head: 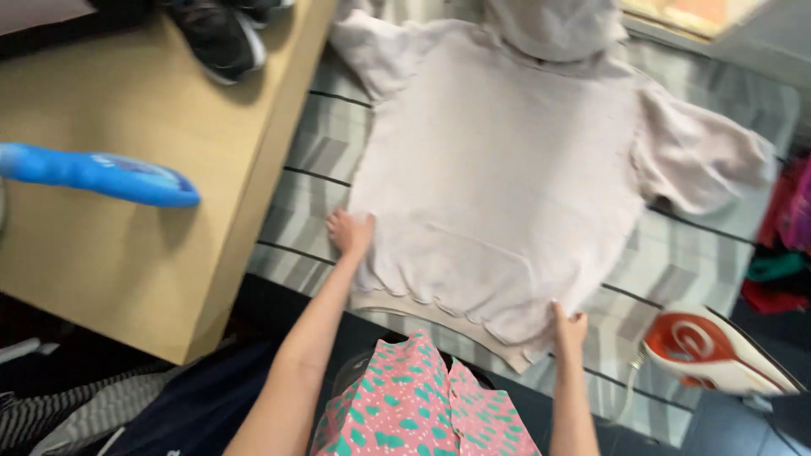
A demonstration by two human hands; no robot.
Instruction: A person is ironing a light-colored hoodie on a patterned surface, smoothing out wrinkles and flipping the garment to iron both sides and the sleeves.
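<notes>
An ironing board (pixel 338 152) with a grey striped cover fills the middle of the view, set just beside a light wooden table (pixel 127 253). Spread flat on the board, front up, lies a pale pinkish-beige hooded sweatshirt (pixel 498 177), its hood toward the far end, both sleeves splayed outward and its ribbed hem hanging slightly over the near edge. The left hand (pixel 349 231) rests flat on the sweatshirt's lower left corner, fingers together and pressed down on the fabric. The right hand (pixel 570 325) sits at the lower right of the hem, fingers close together on the cloth; whether it pinches the edge or only presses cannot be told. To smooth the garment well, it seems best to draw both corners apart evenly, keeping the hem straight and the pocket seam flat, so no crease gets trapped under the body. The right sleeve looks rumpled and would likely need its own flattening. Near the right hand, on the board's near right corner, lies an orange-and-white iron (pixel 714 350), close enough to the wrist to call for care. A blue spray bottle (pixel 110 176) lies on the table, with dark shoes (pixel 220 34) at its far edge. No container shows clearly; a heap of coloured clothes (pixel 781 245) sits at the right edge, its holder hidden.
</notes>
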